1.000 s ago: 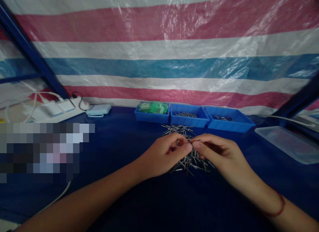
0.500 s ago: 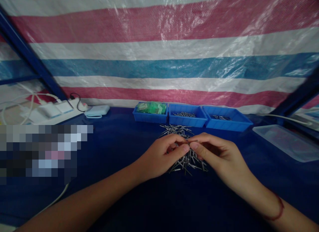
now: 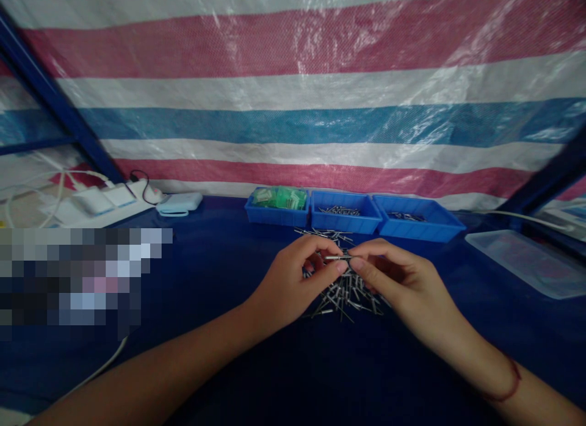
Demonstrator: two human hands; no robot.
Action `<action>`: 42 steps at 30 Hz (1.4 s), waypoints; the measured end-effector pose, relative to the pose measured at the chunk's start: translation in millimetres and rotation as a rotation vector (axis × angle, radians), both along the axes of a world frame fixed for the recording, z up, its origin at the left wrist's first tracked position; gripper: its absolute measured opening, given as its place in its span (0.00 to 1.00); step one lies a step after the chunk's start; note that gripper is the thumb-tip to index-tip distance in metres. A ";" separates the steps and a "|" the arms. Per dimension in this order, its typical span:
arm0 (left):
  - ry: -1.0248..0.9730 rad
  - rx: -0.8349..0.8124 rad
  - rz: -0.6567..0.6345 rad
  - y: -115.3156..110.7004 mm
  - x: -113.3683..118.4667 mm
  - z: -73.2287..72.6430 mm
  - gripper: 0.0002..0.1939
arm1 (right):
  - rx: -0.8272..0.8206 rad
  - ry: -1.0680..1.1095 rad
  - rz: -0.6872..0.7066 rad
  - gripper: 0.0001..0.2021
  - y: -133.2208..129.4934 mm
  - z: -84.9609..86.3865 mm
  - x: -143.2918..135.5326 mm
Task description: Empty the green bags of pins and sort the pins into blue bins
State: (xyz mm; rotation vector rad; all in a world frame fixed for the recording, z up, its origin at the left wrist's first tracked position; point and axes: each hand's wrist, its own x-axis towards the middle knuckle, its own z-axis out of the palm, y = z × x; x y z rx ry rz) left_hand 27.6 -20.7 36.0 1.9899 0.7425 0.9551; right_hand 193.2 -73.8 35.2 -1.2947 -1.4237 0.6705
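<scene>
Over a loose pile of pop rivets (image 3: 345,292), both hands meet fingertip to fingertip. A single silvery rivet (image 3: 334,257) lies level between them, its thicker end to the left. My left hand (image 3: 293,279) is closed in a pinch, thumb and forefinger at the rivet's body. The thin right end is pinched by thumb and forefinger of my right hand (image 3: 400,270), which has a dark red cord at the wrist. The other fingers of both hands curl underneath and are partly hidden.
Behind the pile stand three blue bins: one with green bags (image 3: 277,215), a middle one (image 3: 345,223) and a right one (image 3: 416,227) with rivets. A clear plastic lid (image 3: 526,261) lies right. A power strip (image 3: 114,209) and a light blue case (image 3: 179,203) sit left.
The rivet now shows clearly between the fingertips, where before it was mostly covered. My left forefinger has lifted slightly; the hands otherwise stay in nearly the same place.
</scene>
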 end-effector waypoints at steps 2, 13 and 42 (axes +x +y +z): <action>-0.013 0.019 0.012 -1.0 -0.5 1.2 0.06 | 0.019 -0.014 0.028 0.05 -0.3 0.0 -0.6; 0.047 0.007 0.021 3.3 -3.5 4.8 0.12 | 0.054 0.061 -0.443 0.13 18.7 2.0 37.8; 0.704 0.435 -0.117 52.0 -31.9 -5.3 0.09 | -0.132 -0.221 -0.015 0.24 6.9 0.2 6.0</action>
